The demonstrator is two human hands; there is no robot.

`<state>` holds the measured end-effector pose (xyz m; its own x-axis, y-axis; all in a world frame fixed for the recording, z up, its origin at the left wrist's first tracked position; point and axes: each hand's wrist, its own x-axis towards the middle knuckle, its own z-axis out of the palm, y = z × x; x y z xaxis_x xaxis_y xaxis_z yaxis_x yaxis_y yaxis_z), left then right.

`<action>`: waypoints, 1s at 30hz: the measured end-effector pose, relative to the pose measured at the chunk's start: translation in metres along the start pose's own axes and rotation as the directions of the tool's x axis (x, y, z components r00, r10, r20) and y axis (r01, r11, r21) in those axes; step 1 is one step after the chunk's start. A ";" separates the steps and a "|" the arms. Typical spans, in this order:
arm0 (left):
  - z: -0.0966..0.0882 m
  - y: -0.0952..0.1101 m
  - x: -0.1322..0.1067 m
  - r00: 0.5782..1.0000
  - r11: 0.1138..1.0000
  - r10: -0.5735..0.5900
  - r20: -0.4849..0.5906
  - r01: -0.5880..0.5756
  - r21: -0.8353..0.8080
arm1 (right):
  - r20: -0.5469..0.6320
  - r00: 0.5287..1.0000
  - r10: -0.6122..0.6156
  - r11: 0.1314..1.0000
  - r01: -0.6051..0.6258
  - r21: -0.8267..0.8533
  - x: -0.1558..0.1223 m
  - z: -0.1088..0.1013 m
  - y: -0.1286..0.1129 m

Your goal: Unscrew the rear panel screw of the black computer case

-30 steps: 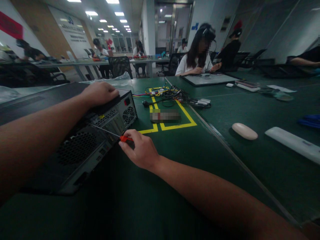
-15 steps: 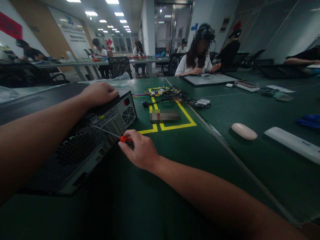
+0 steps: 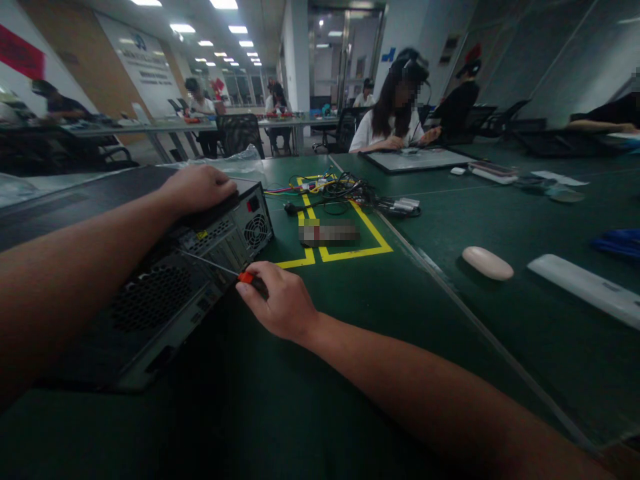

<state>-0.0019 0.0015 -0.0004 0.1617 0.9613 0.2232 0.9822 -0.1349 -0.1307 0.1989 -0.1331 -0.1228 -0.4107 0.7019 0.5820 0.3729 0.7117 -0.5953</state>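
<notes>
A black and grey computer case (image 3: 173,353) lies on the table at the left, its rear panel with vents and slots facing me. On its upper edge rests my left hand (image 3: 206,188), with the fingers curled down against the case; the fingertips are partly hidden. My right hand (image 3: 283,300) is closed round the orange and black handle of a screwdriver (image 3: 213,263). The thin shaft runs up and left to the rear panel, beside the slot covers. Its tip is too dim to see clearly.
Behind the case's right end lie tangled cables (image 3: 350,190) and a blurred-out object (image 3: 330,233) on yellow tape (image 3: 357,254). A pinkish oval case (image 3: 487,263) and a long white object (image 3: 585,287) lie at the right. Across the table a person (image 3: 385,127) handles a flat panel (image 3: 417,161).
The screwdriver's handle has turned in my right fingers, showing more black and less orange. The shaft and my left hand stay in place.
</notes>
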 end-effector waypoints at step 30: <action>0.000 0.000 0.001 1.000 1.000 0.016 -0.009 -0.016 0.027 | 0.011 0.999 -0.044 0.999 0.044 -0.009 0.000 0.000 0.002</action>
<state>-0.0023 0.0025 -0.0005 0.1784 0.9567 0.2301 0.9766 -0.1437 -0.1598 0.1994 -0.1319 -0.1240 -0.4361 0.6695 0.6013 0.3619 0.7423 -0.5639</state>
